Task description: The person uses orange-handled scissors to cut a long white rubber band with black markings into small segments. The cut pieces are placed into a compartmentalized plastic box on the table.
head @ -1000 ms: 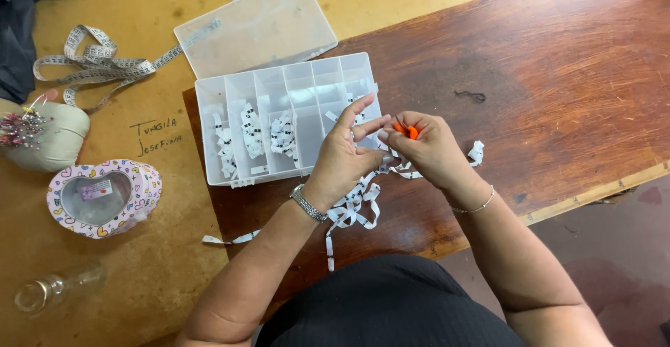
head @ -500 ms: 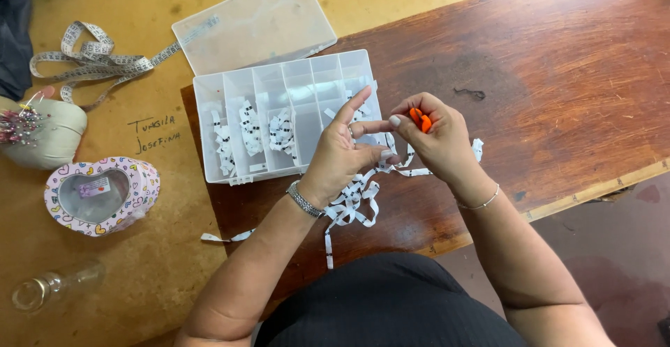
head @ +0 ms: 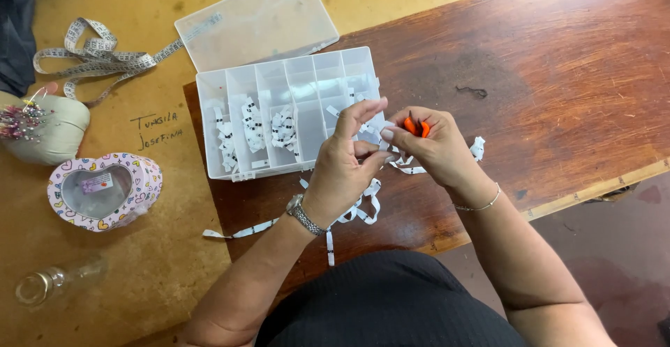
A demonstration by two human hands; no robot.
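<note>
Dark brown wooden worktop point(head: 558, 75) fills the right of the frame, with a yellowish board at the left. At upper centre sits a clear plastic compartment box point(head: 293, 110), lid thrown back; 3 of its left compartments hold small white printed label pieces point(head: 252, 124), and a few more lie in the right cells. A heart-shaped patterned tin point(head: 105, 190) at the left holds a small tag. The left hand point(head: 349, 169) pinches a white printed label strip point(head: 359, 207) between thumb and fingers, index finger raised. The right hand point(head: 433, 145) is closed around small orange-handled snips point(head: 417, 126), touching the left at centre frame, just below the box. Compared with 0.5 s ago, both hands have drawn slightly closer together; the box and tin have not moved.
</note>
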